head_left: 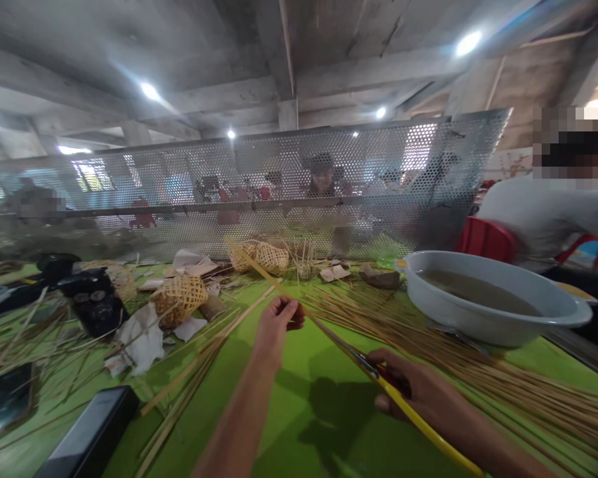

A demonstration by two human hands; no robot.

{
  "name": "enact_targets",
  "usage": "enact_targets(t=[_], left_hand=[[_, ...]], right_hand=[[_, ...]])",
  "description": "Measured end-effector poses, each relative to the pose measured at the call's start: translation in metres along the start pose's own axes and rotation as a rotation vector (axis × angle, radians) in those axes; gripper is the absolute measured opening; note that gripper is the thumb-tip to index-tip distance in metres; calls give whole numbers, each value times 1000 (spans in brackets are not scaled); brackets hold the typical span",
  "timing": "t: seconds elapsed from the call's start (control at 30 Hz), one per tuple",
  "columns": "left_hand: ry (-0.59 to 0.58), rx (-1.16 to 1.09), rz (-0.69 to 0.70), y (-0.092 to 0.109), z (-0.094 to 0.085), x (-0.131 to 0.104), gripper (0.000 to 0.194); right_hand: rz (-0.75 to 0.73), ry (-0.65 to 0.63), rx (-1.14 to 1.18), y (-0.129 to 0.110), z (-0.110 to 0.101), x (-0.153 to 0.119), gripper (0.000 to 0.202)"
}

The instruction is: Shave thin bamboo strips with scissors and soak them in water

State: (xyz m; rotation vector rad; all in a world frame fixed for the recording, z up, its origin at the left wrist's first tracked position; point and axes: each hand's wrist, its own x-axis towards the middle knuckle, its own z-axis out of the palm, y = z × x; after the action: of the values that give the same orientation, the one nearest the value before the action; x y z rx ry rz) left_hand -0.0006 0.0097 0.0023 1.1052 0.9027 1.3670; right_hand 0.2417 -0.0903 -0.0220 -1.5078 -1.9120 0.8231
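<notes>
A flat yellowish bamboo strip (260, 269) is pinched in my left hand (282, 317), near the middle of the view. One end of the strip rises up and to the left. Its other part runs down to the right, alongside the metal blades of yellow-handled scissors (408, 406). My right hand (403, 385) is closed around the scissors, whose blades point toward my left hand. Whether the blades touch the strip, I cannot tell. Behind and right of my hands lies a spread of long thin brown strips (443, 345) on the green table (299, 425).
At the right stands a pale basin (503, 318) of murky water. Woven baskets (178, 300), paper scraps and a black cup (92, 302) are at the left, with a dark box (92, 431) in front. A perforated metal screen (279, 192) crosses behind. A person in white sits at right.
</notes>
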Motion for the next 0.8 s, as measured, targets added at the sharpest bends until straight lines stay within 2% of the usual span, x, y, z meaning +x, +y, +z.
enact_targets(t=[0.17,0.4,0.63,0.8], left_hand=[[-48,14,-29,-3,10,-6,31],[-58,-9,-44,-3,10,-6,31],[-60,-32,-58,-4,8,-5,29],[-57,-27,-53,-4,9,-6,29]], right_hand=[[15,9,41,4,0,3,43],[57,54,2,7,2,6,47],[28,13,37,13,9,8,40],[13,-10,-46,9,7,5,47]])
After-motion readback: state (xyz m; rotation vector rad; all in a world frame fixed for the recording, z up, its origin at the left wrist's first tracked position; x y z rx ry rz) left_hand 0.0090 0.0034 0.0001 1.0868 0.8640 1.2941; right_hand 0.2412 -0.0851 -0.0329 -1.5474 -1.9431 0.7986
